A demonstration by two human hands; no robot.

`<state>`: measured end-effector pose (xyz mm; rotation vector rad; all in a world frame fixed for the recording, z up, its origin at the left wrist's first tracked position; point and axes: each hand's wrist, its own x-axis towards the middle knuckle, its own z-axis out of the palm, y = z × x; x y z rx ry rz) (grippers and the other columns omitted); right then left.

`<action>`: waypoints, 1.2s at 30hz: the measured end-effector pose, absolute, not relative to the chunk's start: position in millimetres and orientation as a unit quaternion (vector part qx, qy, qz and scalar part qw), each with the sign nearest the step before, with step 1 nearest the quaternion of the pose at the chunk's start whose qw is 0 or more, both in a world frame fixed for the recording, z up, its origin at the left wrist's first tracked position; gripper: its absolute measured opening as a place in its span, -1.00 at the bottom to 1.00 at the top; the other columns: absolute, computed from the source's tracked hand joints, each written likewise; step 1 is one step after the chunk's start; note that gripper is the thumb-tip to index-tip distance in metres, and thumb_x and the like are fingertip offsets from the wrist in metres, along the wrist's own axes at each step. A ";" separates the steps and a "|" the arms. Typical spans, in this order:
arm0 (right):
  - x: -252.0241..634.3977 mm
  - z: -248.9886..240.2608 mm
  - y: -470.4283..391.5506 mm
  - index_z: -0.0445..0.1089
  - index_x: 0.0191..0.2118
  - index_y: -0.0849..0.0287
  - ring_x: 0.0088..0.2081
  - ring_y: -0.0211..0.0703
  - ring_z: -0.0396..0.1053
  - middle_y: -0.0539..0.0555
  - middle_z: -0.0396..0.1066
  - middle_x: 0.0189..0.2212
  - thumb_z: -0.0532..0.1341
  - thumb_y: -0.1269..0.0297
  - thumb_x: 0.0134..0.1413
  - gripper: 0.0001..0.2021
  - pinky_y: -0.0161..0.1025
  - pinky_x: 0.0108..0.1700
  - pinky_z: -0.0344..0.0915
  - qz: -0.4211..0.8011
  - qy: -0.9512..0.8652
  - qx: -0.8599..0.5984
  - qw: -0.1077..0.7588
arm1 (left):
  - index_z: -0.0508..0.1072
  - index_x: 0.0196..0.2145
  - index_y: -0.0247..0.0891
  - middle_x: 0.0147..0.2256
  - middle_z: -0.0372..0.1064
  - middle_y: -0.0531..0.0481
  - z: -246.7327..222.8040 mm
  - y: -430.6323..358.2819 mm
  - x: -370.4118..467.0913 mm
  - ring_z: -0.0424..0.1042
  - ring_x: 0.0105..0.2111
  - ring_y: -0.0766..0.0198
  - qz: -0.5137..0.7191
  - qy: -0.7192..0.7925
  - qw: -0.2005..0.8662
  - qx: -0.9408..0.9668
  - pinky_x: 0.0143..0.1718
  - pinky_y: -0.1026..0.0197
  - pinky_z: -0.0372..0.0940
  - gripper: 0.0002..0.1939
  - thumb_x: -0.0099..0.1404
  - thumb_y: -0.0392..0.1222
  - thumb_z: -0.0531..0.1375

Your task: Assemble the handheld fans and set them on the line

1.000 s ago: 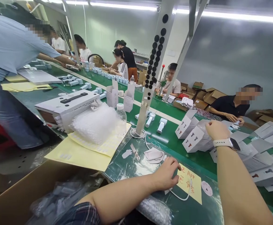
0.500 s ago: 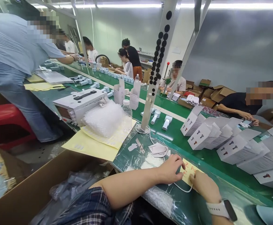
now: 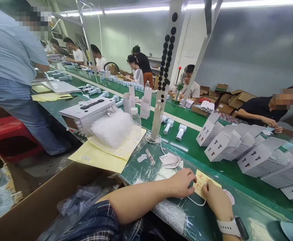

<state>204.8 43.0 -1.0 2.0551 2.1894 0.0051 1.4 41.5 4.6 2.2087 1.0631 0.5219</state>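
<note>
My left hand (image 3: 183, 183) rests on the bench with its fingers curled and a gap between thumb and fingertips, at the left edge of a yellow note (image 3: 200, 190) with red handwriting. Nothing shows in that gap. My right hand (image 3: 217, 199), a watch on its wrist, is closed over the note's right part; what its fingers hold is hidden. A white cable (image 3: 196, 203) emerges under my left hand and loops to the underside of my right. Above my left hand lies a white cloth-like piece (image 3: 170, 161). A pinkish round piece (image 3: 229, 196) shows beside my right hand.
White printed boxes (image 3: 253, 160) with raised flaps stand in rows at right. Light-blue devices (image 3: 181, 132) lie on the green belt behind a metal post (image 3: 159, 117). Bubble wrap (image 3: 111, 129) and a bottle (image 3: 135, 124) sit at left, near an open carton (image 3: 36, 204). Several people work around.
My right hand has shifted slightly left over the note, and a pinkish piece now shows beside it. The person in blue at left has moved further left. The camera view has turned slightly.
</note>
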 end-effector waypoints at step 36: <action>177.2 19.8 58.4 0.54 -0.18 0.23 -0.23 -0.10 0.51 0.07 0.58 -0.30 0.22 0.33 0.38 -0.86 -0.17 -0.14 0.32 -0.163 0.668 0.721 -0.087 | 0.51 -0.14 -0.27 -0.09 0.53 -0.20 69.6 265.4 -39.9 0.49 0.06 -0.19 0.249 0.669 0.310 0.628 0.02 -0.05 0.41 -0.44 0.06 0.19 0.43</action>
